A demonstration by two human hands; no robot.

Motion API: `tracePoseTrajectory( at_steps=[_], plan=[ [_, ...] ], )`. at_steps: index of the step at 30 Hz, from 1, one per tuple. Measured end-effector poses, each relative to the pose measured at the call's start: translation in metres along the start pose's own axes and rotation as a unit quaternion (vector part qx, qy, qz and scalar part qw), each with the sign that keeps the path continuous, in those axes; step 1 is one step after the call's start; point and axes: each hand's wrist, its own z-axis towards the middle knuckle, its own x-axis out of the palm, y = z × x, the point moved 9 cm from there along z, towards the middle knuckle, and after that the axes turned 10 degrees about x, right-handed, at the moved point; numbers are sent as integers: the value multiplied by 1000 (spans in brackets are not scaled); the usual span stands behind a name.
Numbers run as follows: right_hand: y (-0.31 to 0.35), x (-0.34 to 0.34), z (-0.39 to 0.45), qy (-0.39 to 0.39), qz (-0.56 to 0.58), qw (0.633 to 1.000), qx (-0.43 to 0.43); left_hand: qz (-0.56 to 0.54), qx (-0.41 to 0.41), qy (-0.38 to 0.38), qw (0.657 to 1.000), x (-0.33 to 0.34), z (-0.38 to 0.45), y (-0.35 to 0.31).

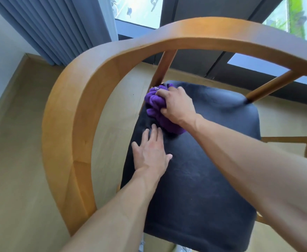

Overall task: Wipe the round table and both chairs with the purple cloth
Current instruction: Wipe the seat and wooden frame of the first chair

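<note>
Your right hand (pixel 176 106) fingers (pixel 164 92) are gripping the cloth (pixel 156 108) at the seat (pixel 203 170) corner; left fingers (pixel 153 134) are lying flat just behind it.

Head camera looks steeply down, close (wide-angle), onto the chair seat (pixel 203 160).

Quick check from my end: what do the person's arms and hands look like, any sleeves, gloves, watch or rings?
Both forearms are bare as far up as the head view shows, with no sleeve in sight. The left hand and right hand wear no gloves. No watch or band shows at either wrist, and no ring shows on the visible fingers, though part of the right hand's fingers is hidden in the cloth.
</note>
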Motion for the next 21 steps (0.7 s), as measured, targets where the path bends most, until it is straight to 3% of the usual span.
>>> tracePoseTrajectory(
  at_steps=[8, 13, 17, 21],
  plan=[
    [-64, 6, -65, -7, 65, 989, 129, -34, 26, 2, 999, -3, 2, 10],
    [-146, 2, -136, -42, 79, 955, 283, -51, 24, 3, 998, -13, 4, 7],
    [-155, -4, -151, -50, 133, 937, 319, -92, -3, 17, 996, -24, 6, 1],
    [-162, -15, -133, -4, 309, 897, 315, -222, 46, -100, 969, -54, 16, -33]
  ],
)
